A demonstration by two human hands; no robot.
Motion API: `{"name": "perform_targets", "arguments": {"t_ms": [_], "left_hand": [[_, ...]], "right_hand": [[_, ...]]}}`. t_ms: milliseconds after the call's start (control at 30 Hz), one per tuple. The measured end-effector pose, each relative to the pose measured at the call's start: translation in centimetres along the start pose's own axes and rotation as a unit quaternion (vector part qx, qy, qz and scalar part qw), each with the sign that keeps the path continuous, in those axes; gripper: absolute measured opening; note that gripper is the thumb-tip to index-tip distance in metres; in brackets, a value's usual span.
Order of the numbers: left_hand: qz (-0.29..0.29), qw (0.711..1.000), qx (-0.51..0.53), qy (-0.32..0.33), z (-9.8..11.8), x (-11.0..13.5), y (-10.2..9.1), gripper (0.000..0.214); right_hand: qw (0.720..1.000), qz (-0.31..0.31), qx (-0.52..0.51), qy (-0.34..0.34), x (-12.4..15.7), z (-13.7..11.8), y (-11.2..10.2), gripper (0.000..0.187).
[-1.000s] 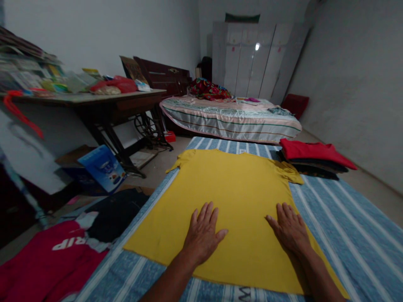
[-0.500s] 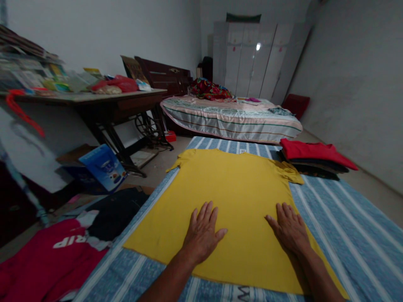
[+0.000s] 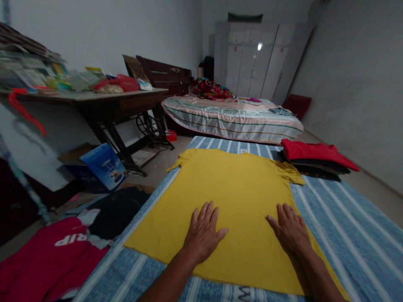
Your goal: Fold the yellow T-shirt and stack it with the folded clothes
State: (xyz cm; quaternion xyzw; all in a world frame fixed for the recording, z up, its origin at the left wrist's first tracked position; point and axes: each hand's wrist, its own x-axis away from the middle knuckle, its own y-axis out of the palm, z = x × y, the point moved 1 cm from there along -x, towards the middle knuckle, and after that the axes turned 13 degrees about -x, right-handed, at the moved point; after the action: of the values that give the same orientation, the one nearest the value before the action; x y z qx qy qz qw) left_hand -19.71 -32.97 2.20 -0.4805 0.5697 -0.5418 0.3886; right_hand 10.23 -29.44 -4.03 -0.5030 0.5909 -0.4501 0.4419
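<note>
A yellow T-shirt lies spread flat, its neckline at the far side and its hem toward me. My left hand rests palm down on the lower middle of the shirt, fingers stretched out and thumb to the right. Near the shirt's right side edge, my right hand also lies flat on the fabric, with its thumb pointing left. Neither hand grips anything. The right short sleeve looks slightly bunched, while the left sleeve slopes outward.
Under the shirt is a blue-and-white striped sheet. A stack of folded clothes with a red one on top sits at the far right. Loose clothes lie low on the left, near a sewing machine table. Another bed stands behind.
The whole view has shifted very slightly. Both hands and the shirt have kept their places relative to each other.
</note>
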Motion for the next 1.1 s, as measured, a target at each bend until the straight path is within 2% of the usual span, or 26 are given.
{"name": "perform_targets", "arguments": {"t_ms": [600, 1100], "left_hand": [[-0.009, 1.000, 0.003, 0.001, 0.03, 0.01, -0.05, 0.067], [0.012, 1.000, -0.003, 0.000, 0.05, -0.06, 0.26, 0.066]], "right_hand": [[1.000, 0.009, 0.016, -0.007, 0.08, -0.05, 0.04, 0.070], [1.000, 0.006, 0.006, -0.003, -0.05, 0.16, 0.47, 0.071]]}}
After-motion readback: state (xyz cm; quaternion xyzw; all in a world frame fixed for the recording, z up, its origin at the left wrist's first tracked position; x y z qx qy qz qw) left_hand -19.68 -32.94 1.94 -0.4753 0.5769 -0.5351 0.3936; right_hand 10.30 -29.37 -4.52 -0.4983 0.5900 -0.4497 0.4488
